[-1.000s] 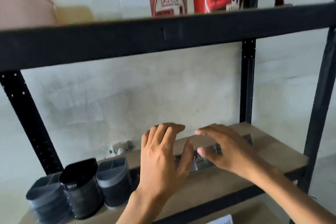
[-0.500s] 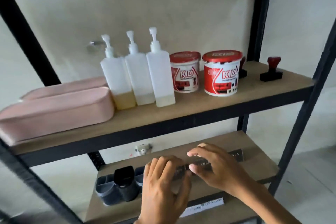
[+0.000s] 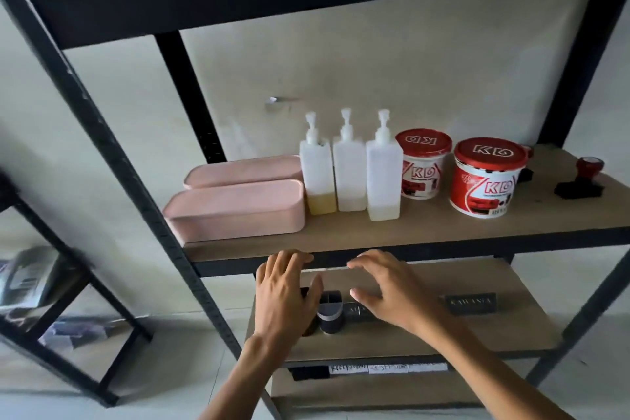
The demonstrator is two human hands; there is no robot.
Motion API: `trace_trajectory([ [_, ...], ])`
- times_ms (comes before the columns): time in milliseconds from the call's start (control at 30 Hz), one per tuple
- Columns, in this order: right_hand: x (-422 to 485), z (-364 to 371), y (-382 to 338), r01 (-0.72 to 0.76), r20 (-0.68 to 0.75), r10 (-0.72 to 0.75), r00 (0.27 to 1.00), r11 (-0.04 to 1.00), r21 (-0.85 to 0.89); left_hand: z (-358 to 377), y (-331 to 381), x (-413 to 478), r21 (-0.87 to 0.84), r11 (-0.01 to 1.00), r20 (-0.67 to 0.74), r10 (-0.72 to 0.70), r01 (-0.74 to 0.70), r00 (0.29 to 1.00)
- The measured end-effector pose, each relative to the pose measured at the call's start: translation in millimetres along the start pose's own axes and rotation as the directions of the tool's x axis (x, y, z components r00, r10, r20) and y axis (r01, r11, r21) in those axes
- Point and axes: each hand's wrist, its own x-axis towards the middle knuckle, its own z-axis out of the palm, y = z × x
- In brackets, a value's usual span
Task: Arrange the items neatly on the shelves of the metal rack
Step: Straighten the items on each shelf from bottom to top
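While the left hand (image 3: 283, 293) and right hand (image 3: 388, 290) hover over the lower shelf (image 3: 494, 331), each grip spread and holding nothing, a dark nameplate (image 3: 356, 312) lies just under the right hand, long axis left to right; the dark cup (image 3: 330, 312) stands between them, nearer the left.

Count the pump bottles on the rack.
3, side by side on the wooden shelf, between the pink boxes and the red-lidded tubs: left bottle, middle bottle, right bottle. None appears hidden.

Pale wall (image 3: 375, 78) behind — light tiled floor (image 3: 177, 344), second dark rack (image 3: 112, 298) left
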Motion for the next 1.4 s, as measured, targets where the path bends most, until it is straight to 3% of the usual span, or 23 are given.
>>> trace_trajectory([
  [267,31.6,9.5,-1.0,0.131,0.073,-0.124,0.990,0.987,-0.097,8.4,-33.9,3.8,0.157,0.972,0.120,-0.194,0.175,0.974],
  [667,78.0,40.1,7.0,0.277,0.117,-0.260,0.958,0.947,-0.164,16.3,-67.1,15.6,0.199,0.961,0.068,-0.208,0.191,0.976],
  [900,95.7,57.3,-1.0,0.220,-0.140,-0.245,0.959,0.960,-0.173,13.2,-101.6,26.5,0.112,0.992,0.007,-0.063,0.062,0.998],
  [1033,127.6,48.3,-26.1,0.185,-0.269,-0.211,0.940,0.976,-0.119,0.6,-117.8,50.8,0.084,0.995,-0.144,-0.035,0.048,0.989],
  [1200,182.1,23.2,-68.4,0.265,-0.367,-0.256,0.894,0.964,-0.028,-16.3,-127.0,91.2,0.091,0.995,-0.282,0.052,-0.027,0.958],
  [1300,220.2,16.2,-89.9,0.233,-0.318,-0.227,0.921,0.972,-0.019,-15.1,-129.7,105.1,0.090,0.996,-0.211,0.003,0.017,0.977],
  [1400,267.1,18.9,-98.2,0.140,-0.178,-0.143,0.974,0.990,-0.029,-11.5,-130.1,112.3,0.119,0.990,-0.074,-0.073,0.081,0.995],
])
